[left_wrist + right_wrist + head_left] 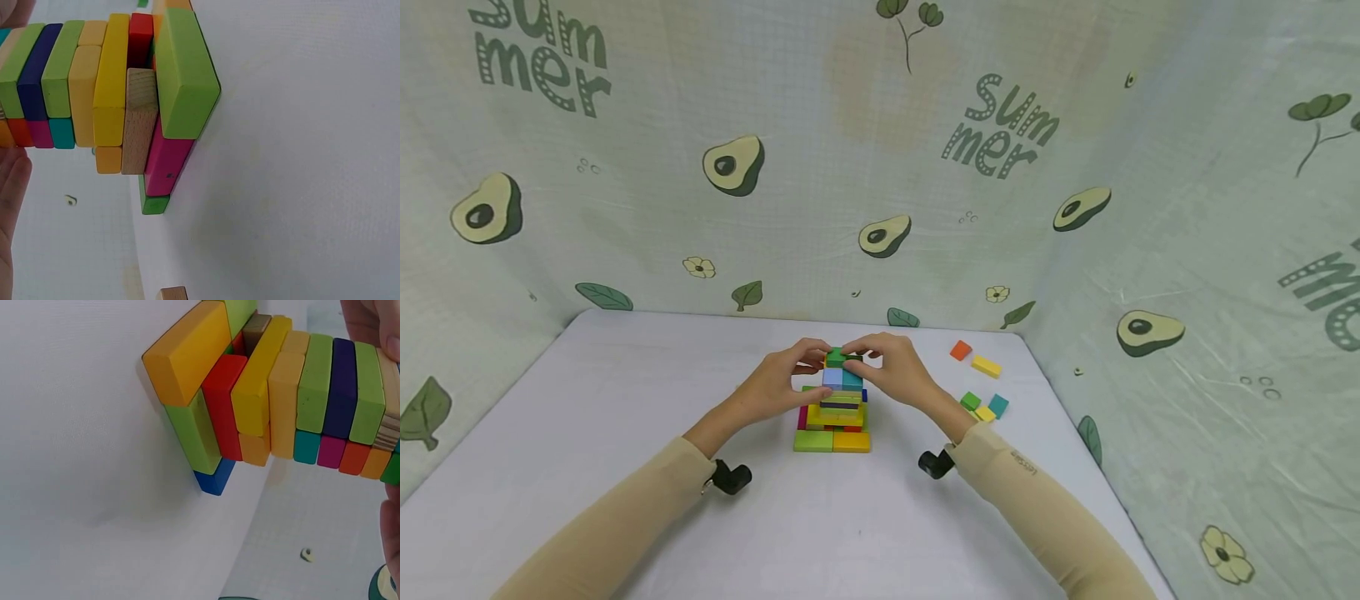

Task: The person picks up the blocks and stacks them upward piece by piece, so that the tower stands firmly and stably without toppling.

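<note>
A tower of coloured wooden blocks (pixel 841 417) stands on the white table, wider at its base and narrow above. Near its top sit a light blue block (pixel 832 378) and a teal block (pixel 852 382), with a green block (pixel 836 357) highest. My left hand (pixel 778 383) holds the upper tower from the left, thumb at the front and fingers toward the back. From the right, my right hand (pixel 891 367) pinches at the green block with thumb and fingers. Both wrist views show the tower's side layers, including a dark blue block (pixel 39 78) and a red block (pixel 223 403); the top is cut off there.
Loose blocks lie right of the tower: an orange-red block (pixel 960 350), a yellow block (pixel 987 367), a green block (pixel 971 401) and a teal block (pixel 998 406). A plain wooden block (pixel 172 294) shows in the left wrist view. Patterned cloth (pixel 805 208) hangs behind the table.
</note>
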Motion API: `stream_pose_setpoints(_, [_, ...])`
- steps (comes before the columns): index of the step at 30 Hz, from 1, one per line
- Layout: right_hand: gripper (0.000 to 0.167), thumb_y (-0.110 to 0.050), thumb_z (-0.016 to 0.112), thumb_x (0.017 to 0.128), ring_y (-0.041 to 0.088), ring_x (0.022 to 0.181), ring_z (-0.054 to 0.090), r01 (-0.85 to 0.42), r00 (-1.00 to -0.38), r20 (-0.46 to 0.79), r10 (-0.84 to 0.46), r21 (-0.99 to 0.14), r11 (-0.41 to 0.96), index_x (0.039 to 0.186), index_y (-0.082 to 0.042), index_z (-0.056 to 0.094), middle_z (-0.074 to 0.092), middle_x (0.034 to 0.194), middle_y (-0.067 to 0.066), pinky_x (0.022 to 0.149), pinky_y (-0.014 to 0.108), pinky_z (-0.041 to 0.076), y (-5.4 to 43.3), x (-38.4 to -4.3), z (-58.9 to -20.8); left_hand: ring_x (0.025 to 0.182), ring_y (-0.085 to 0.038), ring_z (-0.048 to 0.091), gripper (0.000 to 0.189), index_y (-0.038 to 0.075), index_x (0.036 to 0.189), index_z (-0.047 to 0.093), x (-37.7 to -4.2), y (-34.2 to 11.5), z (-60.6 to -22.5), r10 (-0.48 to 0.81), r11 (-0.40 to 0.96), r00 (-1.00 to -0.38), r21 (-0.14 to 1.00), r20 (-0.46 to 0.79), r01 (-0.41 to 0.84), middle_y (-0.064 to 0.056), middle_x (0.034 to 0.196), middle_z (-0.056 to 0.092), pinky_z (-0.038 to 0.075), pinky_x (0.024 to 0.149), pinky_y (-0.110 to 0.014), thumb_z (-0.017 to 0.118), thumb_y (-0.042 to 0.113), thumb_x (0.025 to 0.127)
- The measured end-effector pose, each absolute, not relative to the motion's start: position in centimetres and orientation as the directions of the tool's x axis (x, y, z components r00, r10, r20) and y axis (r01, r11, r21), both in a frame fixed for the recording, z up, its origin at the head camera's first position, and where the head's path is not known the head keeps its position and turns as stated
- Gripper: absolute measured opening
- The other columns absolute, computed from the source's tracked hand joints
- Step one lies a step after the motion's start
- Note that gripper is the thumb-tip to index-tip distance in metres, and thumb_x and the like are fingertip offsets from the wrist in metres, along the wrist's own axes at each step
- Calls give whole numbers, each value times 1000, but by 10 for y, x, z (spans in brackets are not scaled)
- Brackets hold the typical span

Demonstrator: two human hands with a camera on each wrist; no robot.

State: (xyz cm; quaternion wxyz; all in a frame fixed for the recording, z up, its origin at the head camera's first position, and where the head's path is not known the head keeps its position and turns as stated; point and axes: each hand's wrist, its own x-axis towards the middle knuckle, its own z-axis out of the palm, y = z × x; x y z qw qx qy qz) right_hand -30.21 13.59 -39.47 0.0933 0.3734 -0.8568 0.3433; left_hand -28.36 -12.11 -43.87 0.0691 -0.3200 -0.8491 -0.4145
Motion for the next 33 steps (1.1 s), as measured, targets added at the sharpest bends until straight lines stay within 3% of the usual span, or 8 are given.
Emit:
stream_pose_setpoints(19, [24, -17, 80, 98, 15, 100, 67, -707, -703, 433, -563, -509, 491, 121, -13, 79, 79, 116, -1, 91, 42, 62, 130, -303, -398, 122, -29, 70, 66, 19, 146, 51, -282, -123, -438, 489, 465, -775, 633, 400, 619, -11, 136, 70, 58, 103, -44, 87, 26, 91])
stream_pose_setpoints(25, [27, -19, 79, 99, 17, 107, 68, -718, -694, 439, -571, -484, 500, 124, -13, 78, 78, 120, -1, 92, 40, 62, 132, -302, -397, 123, -28, 70, 65, 20, 145, 52, -282, -124, -439, 482, 470, -782, 637, 395, 612, -10, 136, 70, 58, 103, -43, 87, 24, 91])
stream_pose_setpoints(33, [27, -17, 78, 99, 25, 112, 70, -686, -727, 402, -556, -460, 564, 126, -12, 76, 74, 128, 1, 92, 42, 63, 181, -293, -389, 122, -28, 70, 64, 18, 145, 54, -283, -121, -437, 484, 485, -789, 635, 377, 601, -7, 137, 68, 58, 104, -42, 87, 27, 91])
